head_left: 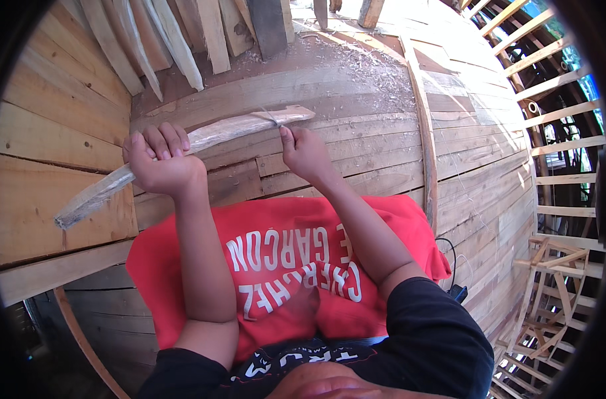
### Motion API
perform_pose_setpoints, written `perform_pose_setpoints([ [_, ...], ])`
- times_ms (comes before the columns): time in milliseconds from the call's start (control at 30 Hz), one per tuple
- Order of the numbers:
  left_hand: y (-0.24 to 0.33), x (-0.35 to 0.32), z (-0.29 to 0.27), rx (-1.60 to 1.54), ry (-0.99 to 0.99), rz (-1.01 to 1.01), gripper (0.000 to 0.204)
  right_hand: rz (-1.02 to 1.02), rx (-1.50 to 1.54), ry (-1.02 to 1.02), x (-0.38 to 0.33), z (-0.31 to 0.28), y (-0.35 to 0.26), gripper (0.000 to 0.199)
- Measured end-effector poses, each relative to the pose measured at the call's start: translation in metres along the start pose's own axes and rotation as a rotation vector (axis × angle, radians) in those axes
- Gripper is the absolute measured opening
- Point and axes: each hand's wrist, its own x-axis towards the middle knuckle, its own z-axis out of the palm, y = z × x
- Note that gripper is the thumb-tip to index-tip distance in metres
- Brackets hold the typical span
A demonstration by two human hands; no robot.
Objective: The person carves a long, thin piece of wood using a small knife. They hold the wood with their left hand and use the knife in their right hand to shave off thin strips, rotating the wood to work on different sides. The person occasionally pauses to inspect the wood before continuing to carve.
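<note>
A long, slightly curved piece of pale, rough wood (pixel 233 130) slants across in front of me, its near-left end lower. My left hand (pixel 163 159) is closed around it left of its middle. Close to its right end, my right hand (pixel 305 153) is closed with the thumb uppermost. From that thumb a thin grey strand (pixel 271 118) runs across the wood; I cannot tell whether it is cord or wire. The palm side of my right hand is hidden. A red cloth (pixel 296 219) with white lettering covers my lap.
Several split wood pieces (pixel 213 40) lean at the upper left beside a plank wall (pixel 57 126). Shavings (pixel 376 80) litter the plank floor (pixel 383 156). A narrow batten (pixel 423 126) crosses the floor on the right; a slatted wooden railing (pixel 562 179) stands beyond.
</note>
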Motion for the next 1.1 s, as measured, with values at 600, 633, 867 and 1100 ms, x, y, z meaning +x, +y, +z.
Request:
perform_pose_setpoints([
  [600, -0.001, -0.008, 0.002, -0.004, 0.002, -0.001, 0.025, 0.236, -0.031, -0.094, 0.013, -0.002, 0.042, 0.054],
  [633, -0.003, -0.005, 0.004, -0.029, 0.011, -0.016, 0.025, 0.344, -0.045, -0.066, 0.021, 0.0, 0.069, 0.054],
  [867, 0.004, -0.008, 0.014, 0.121, 0.24, -0.003, 0.037, -0.002, 0.086, -0.036, 0.011, 0.013, 0.022, 0.057],
  [1100, 0.006, -0.001, 0.014, 0.135, 0.272, 0.023, 0.037, 0.053, 0.066, -0.092, 0.014, 0.0, -0.003, 0.054],
])
